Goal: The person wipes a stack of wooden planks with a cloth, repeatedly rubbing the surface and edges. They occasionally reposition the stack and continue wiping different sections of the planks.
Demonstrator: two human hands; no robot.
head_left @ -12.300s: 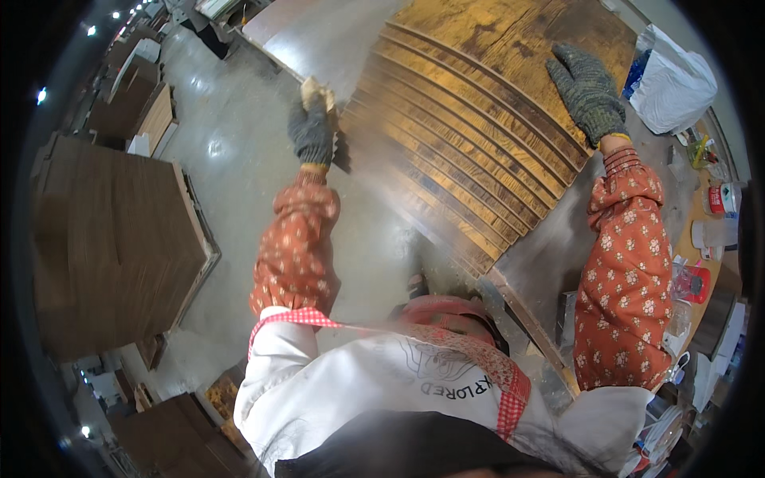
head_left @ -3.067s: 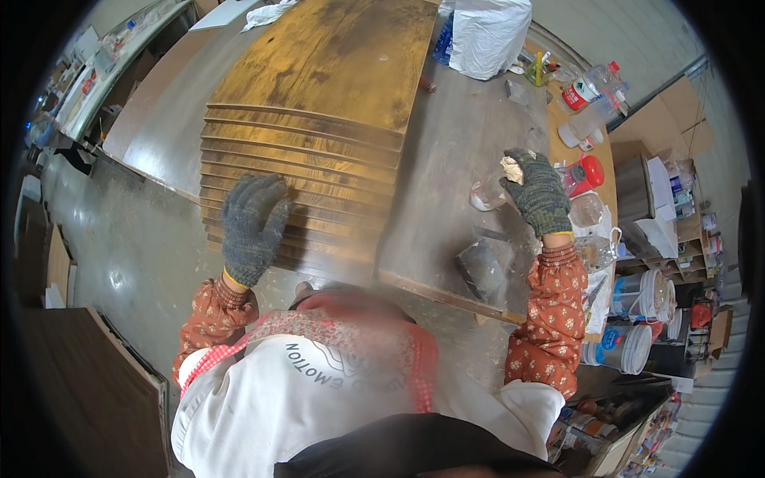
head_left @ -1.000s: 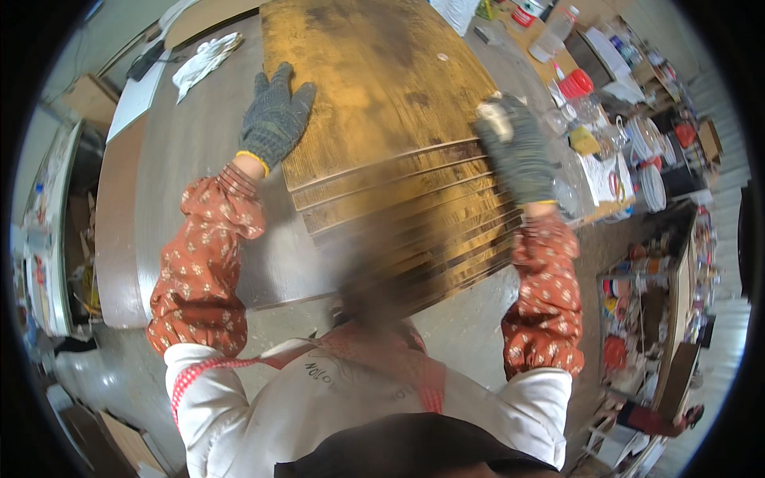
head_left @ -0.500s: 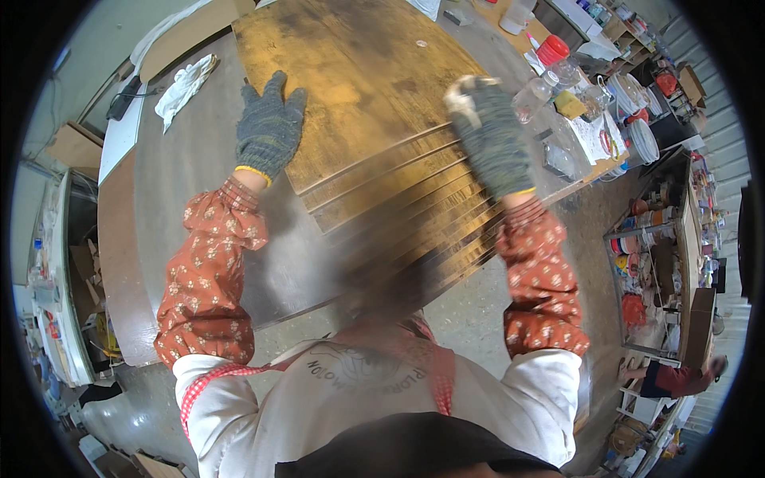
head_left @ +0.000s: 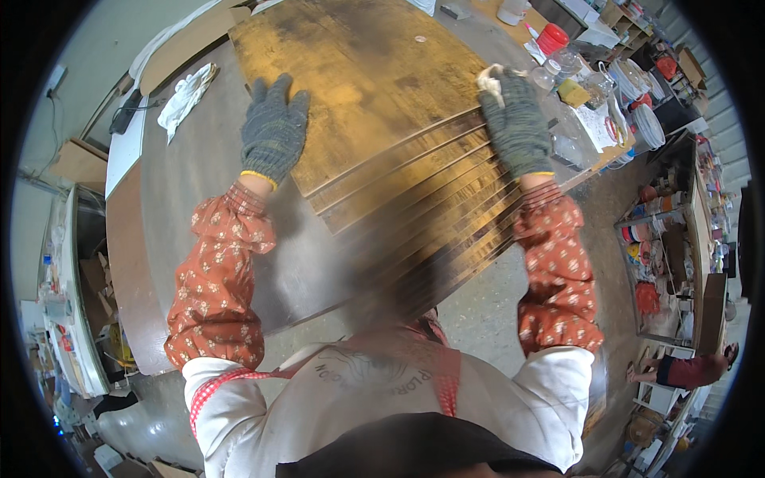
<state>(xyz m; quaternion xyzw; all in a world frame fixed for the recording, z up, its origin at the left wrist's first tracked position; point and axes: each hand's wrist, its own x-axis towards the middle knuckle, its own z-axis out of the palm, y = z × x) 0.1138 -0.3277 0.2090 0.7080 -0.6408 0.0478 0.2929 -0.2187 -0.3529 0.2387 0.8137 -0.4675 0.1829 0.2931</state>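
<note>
A: Where is the pile of wooden boards [head_left: 374, 84], please?

B: It is lying at twelve o'clock, on the grey-brown table [head_left: 195, 163]. The boards are yellow-brown with dark stains, and their near edges make steps, one below the other. The lower part is blurred.

A: And how is the left hand [head_left: 275, 127]?

B: It wears a knitted grey glove and is at half past ten. It is open and flat, the fingers are apart, and it rests across the left edge of the pile. I see nothing in its grasp.

A: Is the right hand [head_left: 516, 119] also open?

B: No, this gloved hand, at half past one by the right edge of the boards, has its fingers bent around a pale wad [head_left: 489, 83]. How strongly it presses, I cannot tell.

A: What else is near?

B: A white cloth [head_left: 186, 99] lies at ten o'clock, a yellow sponge [head_left: 573, 93] at two, and a red container [head_left: 551, 38] at one
</note>
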